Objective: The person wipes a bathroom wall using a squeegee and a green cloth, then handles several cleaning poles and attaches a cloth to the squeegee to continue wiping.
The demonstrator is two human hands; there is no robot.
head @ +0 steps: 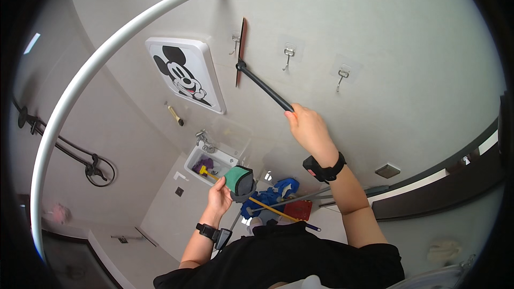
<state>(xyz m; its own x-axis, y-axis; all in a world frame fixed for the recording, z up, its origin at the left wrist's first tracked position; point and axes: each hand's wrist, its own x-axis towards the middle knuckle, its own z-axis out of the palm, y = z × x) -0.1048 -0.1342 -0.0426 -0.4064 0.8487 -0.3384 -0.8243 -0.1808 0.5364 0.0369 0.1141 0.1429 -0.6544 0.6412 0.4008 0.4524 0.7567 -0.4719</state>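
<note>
My right hand (311, 130) grips the black handle of a squeegee (266, 87). The squeegee's long, thin blade is up near the wall, close to the leftmost of several metal hooks; whether it touches the wall cannot be told. Lower down, my left hand (220, 197) holds a green and grey cloth pad (239, 180) by its edge. Behind the pad, a white sink (194, 155) holds a purple cloth (202, 165) and the yellow head of a tool.
A white curved rail (76, 68) arches along the left. A cabinet with a cartoon mouse (182, 74) hangs on the wall, a small brush (175, 115) below it. On the floor lie blue cloth (265, 200), a red plastic item (298, 210) and several poles.
</note>
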